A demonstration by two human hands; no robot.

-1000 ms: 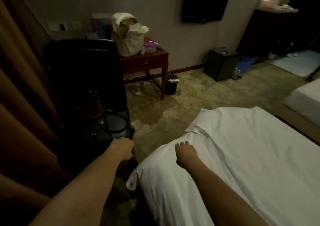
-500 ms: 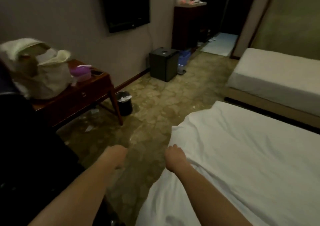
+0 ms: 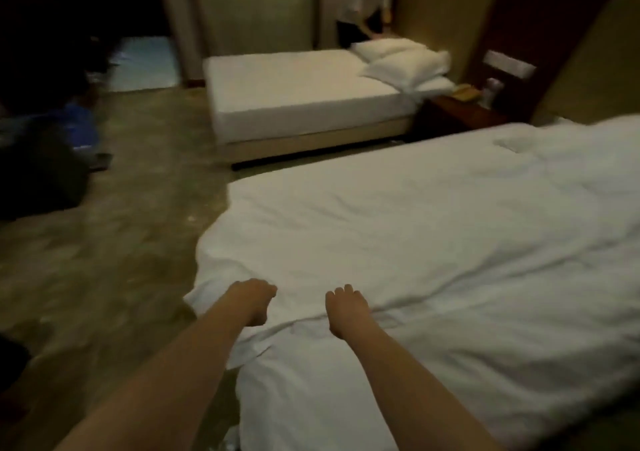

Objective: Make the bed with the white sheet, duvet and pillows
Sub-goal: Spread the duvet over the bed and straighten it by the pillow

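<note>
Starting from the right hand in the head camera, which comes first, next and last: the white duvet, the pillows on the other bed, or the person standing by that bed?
1. The white duvet: right under the right hand, which grips it at the near edge.
2. The pillows: stacked at the head of the other bed, far across the floor.
3. The person: standing behind those pillows, by the wall.

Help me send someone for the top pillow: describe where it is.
Look at the far bed, not the near one under the hands. At its head end lies a stack of white pillows; the top pillow is the one farthest back.
</note>
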